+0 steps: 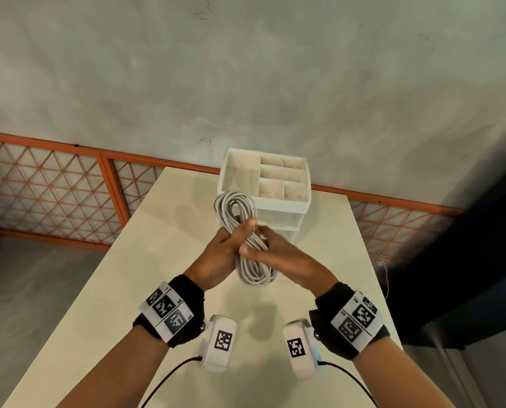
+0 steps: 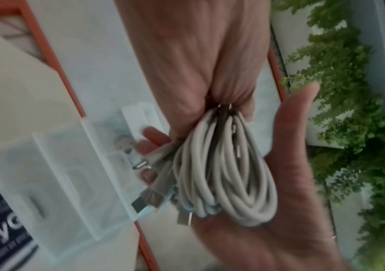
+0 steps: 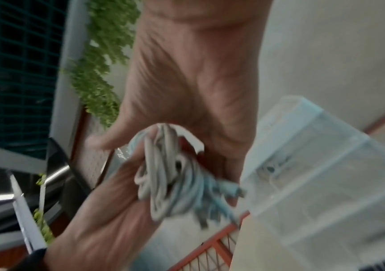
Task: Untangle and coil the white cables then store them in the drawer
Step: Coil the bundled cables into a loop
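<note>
A bundle of white cables (image 1: pixel 253 269), wound into long loops, hangs above the cream table (image 1: pixel 146 290) between both hands. My left hand (image 1: pixel 229 245) grips the bundle round its middle, with one loop (image 1: pixel 234 206) sticking out above the fingers. My right hand (image 1: pixel 272 254) holds the same middle from the other side, thumb laid across the strands. The left wrist view shows the cables (image 2: pixel 228 174) with several metal plugs (image 2: pixel 147 198) dangling from the coil. Right behind the hands stands the white drawer unit (image 1: pixel 278 209); its drawer looks closed.
The unit's top is an open tray (image 1: pixel 265 172) split into compartments. An orange mesh fence (image 1: pixel 54 187) runs behind the table against a grey wall. A dark structure (image 1: pixel 466 260) stands at the right. Black leads (image 1: pixel 163 381) trail from the wrist cameras.
</note>
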